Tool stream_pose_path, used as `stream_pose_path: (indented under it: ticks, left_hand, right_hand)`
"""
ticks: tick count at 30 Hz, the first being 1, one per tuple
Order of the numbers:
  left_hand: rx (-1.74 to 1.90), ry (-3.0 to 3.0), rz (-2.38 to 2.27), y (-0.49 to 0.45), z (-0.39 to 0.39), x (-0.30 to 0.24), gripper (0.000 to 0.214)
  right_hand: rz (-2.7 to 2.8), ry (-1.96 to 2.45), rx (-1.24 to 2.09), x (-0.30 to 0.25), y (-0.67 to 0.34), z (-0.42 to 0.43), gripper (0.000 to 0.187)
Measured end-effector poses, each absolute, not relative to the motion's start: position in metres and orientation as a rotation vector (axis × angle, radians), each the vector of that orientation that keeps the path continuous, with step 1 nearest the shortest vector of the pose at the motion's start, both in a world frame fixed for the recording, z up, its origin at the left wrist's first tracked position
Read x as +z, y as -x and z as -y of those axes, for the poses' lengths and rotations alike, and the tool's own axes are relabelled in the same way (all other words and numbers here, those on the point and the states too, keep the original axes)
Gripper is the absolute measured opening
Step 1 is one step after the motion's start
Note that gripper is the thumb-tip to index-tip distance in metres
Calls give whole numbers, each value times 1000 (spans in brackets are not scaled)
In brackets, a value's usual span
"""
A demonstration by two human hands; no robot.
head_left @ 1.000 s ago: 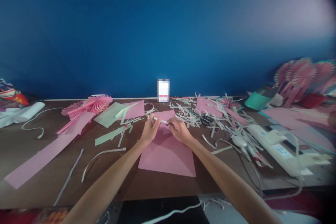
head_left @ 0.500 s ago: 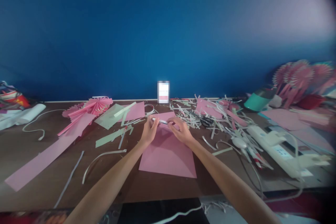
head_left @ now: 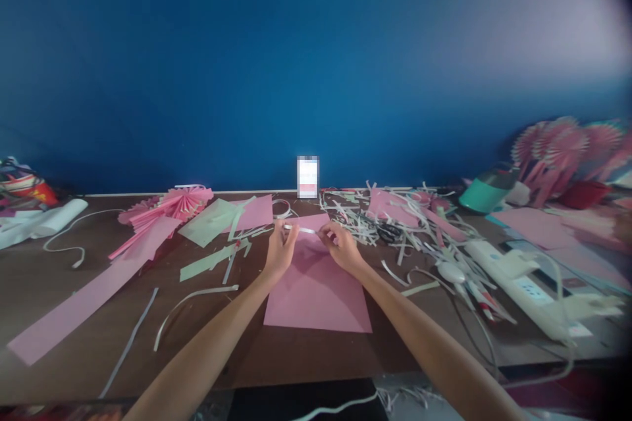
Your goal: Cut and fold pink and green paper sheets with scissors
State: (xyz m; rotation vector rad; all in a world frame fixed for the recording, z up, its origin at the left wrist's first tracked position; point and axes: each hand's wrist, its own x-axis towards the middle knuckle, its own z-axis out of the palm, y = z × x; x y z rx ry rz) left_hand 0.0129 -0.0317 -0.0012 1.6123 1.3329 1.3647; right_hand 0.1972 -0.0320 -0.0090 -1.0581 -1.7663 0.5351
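Note:
A short white strip [head_left: 305, 231] stretches between my hands, above the far part of a pink paper sheet [head_left: 318, 296]. My left hand [head_left: 282, 247] pinches its left end between thumb and fingers. At the strip's right end, my right hand [head_left: 340, 245] is closed in a pinch. The pink sheet lies flat on the brown table [head_left: 237, 348], its far edge partly behind my hands. Whether the strip touches the sheet, I cannot tell.
Pink folded paper fans [head_left: 185, 204] and a long pink strip [head_left: 89, 309] lie left. Scraps of white strips [head_left: 353, 214] heap at the back right. Further right are a power strip [head_left: 518, 286], a green container [head_left: 486, 191] and pink rosettes [head_left: 563, 141]. A phone [head_left: 308, 177] stands against the blue panel.
The white strip now shows as a flat, straight band between my fingers, where it looked tilted before. My hands have barely moved; the camera view has tipped slightly upward.

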Motion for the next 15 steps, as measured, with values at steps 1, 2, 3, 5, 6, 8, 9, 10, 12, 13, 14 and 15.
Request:
stream_pose_path:
  ticks: [1,2,3,5,6,8,9,10,12,13,14,15]
  left_hand:
    - [1372,-1608,-1334,-13,32,-1,30]
    - [1380,-1606,-1331,-13,32,-2,30]
    - [1387,-1607,-1326,-13,32,-2,30]
    - [1394,-1616,-1316,-13,32,-3,30]
    - [1398,-1618,-1316,-13,31,-4,30]
    - [1398,-1609,-1322,-11,29,-5,31]
    - [1394,-1598,-1322,-10,28,-6,32]
    - [1391,-1585,-1323,-9,26,-8,33]
    - [1410,-1528,-1335,-7,22,-12,36]
    - [1430,-1482,-1337,-7,20,-14,36]
    - [1455,-1427,-1329,-6,17,-16,37]
    - [1478,-1373,-1309,-6,15,-19,38]
  right_hand:
    - [1767,1058,559,-10,-197,31,16]
    - [1765,1055,584,-10,-197,31,16]
    - [1760,1050,608,-11,-197,30,15]
    - [1749,1035,650,-11,-197,29,15]
    - [1745,1024,667,-11,-198,29,15]
    - [1747,987,696,-10,-197,29,14]
    - [1756,965,710,-9,-197,30,14]
    - [1770,946,728,-8,-196,30,14]
    - [1795,924,758,-7,-194,32,14]
    - [1799,922,759,-7,-193,33,14]
    - [1795,925,745,-7,-192,34,15]
    - [1785,933,716,-8,-192,34,16]
